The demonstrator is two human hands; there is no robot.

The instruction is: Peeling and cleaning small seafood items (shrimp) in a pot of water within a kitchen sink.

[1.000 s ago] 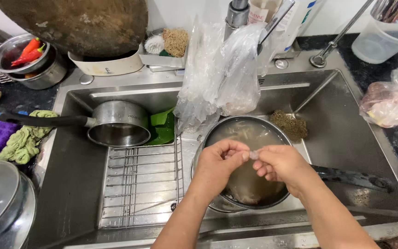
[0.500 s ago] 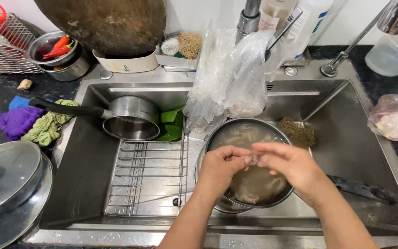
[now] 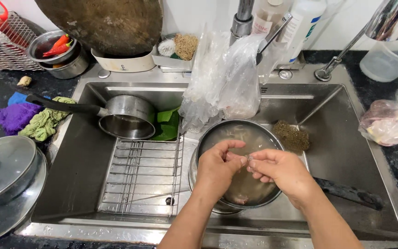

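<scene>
At frame centre, the left hand and right hand pinch one small pale scrap together over the round steel bowl of cloudy water.

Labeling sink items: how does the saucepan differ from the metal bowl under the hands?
The saucepan has a long black handle and lies tipped on its side, empty; the metal bowl has no handle, sits upright and holds cloudy water. The bowl looks wider. Both are shiny steel, inside the sink.
</scene>
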